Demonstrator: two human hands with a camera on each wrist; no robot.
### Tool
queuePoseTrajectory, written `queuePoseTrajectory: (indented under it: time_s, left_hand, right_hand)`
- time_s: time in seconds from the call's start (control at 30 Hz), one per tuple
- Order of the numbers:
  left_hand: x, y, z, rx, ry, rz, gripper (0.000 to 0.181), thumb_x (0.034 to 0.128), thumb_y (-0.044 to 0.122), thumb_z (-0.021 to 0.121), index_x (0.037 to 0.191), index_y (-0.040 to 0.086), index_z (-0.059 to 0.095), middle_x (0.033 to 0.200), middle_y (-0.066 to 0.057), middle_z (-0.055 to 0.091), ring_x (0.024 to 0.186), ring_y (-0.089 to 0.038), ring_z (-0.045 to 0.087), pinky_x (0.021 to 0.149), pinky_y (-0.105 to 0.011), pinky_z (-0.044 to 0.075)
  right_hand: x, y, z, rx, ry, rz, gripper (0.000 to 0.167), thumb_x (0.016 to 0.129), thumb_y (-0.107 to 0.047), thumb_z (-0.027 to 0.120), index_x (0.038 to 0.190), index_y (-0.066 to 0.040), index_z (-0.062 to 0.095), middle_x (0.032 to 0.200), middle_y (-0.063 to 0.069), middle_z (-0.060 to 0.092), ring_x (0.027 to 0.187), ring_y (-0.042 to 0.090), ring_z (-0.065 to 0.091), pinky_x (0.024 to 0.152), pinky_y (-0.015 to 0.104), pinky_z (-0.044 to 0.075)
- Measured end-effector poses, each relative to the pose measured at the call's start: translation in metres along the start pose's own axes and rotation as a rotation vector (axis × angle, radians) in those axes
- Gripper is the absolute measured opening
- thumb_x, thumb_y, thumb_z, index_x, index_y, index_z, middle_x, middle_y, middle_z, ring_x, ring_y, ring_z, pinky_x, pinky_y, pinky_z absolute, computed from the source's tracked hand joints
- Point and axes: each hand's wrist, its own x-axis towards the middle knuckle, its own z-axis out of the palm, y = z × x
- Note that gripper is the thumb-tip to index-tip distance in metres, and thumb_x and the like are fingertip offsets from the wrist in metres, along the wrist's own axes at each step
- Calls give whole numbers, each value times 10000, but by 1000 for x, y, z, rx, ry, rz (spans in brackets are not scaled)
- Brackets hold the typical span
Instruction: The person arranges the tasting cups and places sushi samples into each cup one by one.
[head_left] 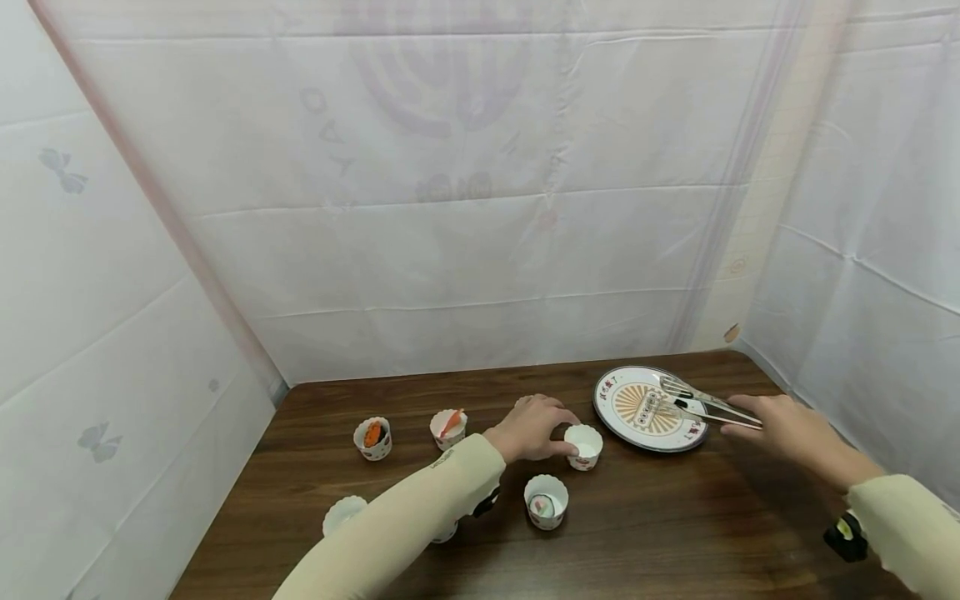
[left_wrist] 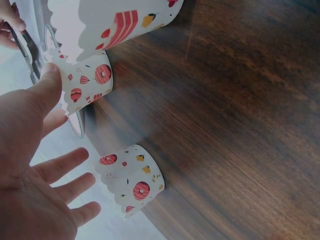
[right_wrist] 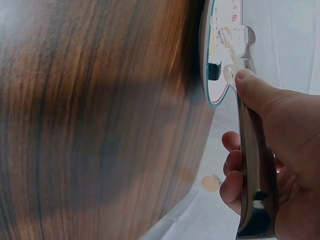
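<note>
My left hand (head_left: 531,429) has its thumb and index finger at either side of a white paper cup (head_left: 588,455) left of the plate, apparently pinching it; its inside looks bare. The other fingers spread out in the left wrist view, near a second printed cup (left_wrist: 134,181). My right hand (head_left: 787,425) grips metal tongs (right_wrist: 256,160), thumb along one arm. Their slotted end extends over a round white plate (head_left: 609,421) with a sunburst print. A small dark patch (right_wrist: 214,71) shows beside the tongs; what it is, I cannot tell.
Nearer me stands a cup with a sushi roll (head_left: 542,505). At the back left are cups with orange-topped sushi (head_left: 374,434) and red-topped white sushi (head_left: 452,423). My left sleeve partly covers another cup (head_left: 444,534), beside a front-left cup (head_left: 343,512). White cloth (head_left: 450,250) surrounds the wooden table (head_left: 637,525).
</note>
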Motion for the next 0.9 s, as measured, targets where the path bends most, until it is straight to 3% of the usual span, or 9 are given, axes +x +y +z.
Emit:
queuePoseTrajectory:
  time_s: [0.17, 0.9]
  left_hand:
    - [0, 0, 0, 13, 12, 8, 426, 935, 467, 740, 1292, 236, 722, 1289, 22, 682, 1255, -223, 582, 1049, -466, 454]
    - [-1, 0, 3, 23, 15, -9, 441, 937, 488, 729, 1302, 241, 718, 1328, 7, 663, 1295, -238, 541, 1074, -485, 426]
  right_hand:
    - [-3, 4, 2, -1, 0, 3, 612, 886, -418, 798, 1245, 62, 672, 1093, 275, 712, 903, 447, 694, 652, 576, 534]
    - [-10, 12, 4, -2, 8, 15, 599, 882, -393, 807, 1216, 86, 673, 1069, 291, 710, 884, 458, 694, 672, 589, 534]
